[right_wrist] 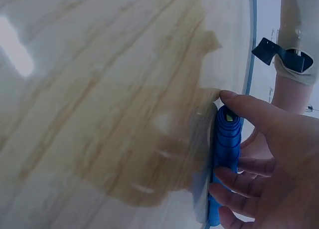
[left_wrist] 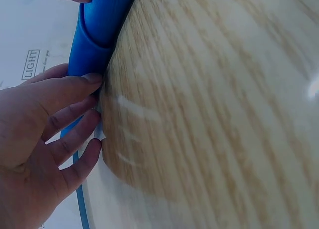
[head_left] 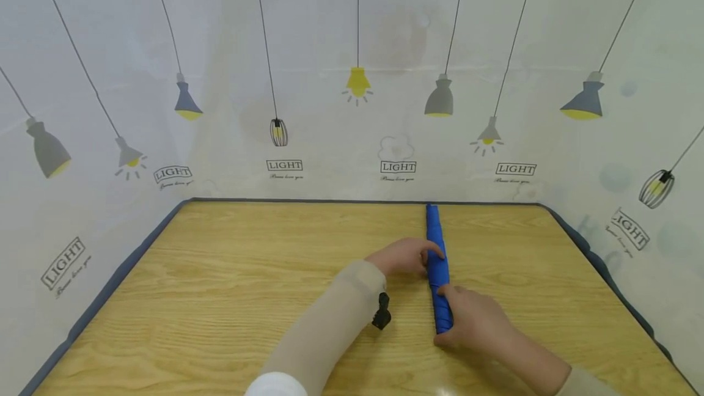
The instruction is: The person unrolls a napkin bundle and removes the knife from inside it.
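Note:
A long, narrow blue fabric roll (head_left: 438, 271) lies on the wooden table, running away from me toward the back edge. Overlapping wraps show along its length, and in the right wrist view its near end (right_wrist: 229, 120) shows coiled layers around a small yellow-green spot. My left hand (head_left: 406, 255) holds the roll around its middle, reaching from the left; in the left wrist view the thumb (left_wrist: 89, 79) presses against the blue fabric. At the near end my right hand (head_left: 478, 315) grips it, thumb over the end and fingers along the side.
The wood-grain table (head_left: 220, 298) has a dark blue border (head_left: 308, 200) along its back and sides. Pale walls printed with hanging lamps and "LIGHT" labels (head_left: 398, 167) rise around it. A black strap piece (head_left: 381, 313) sticks out from the left sleeve's cuff.

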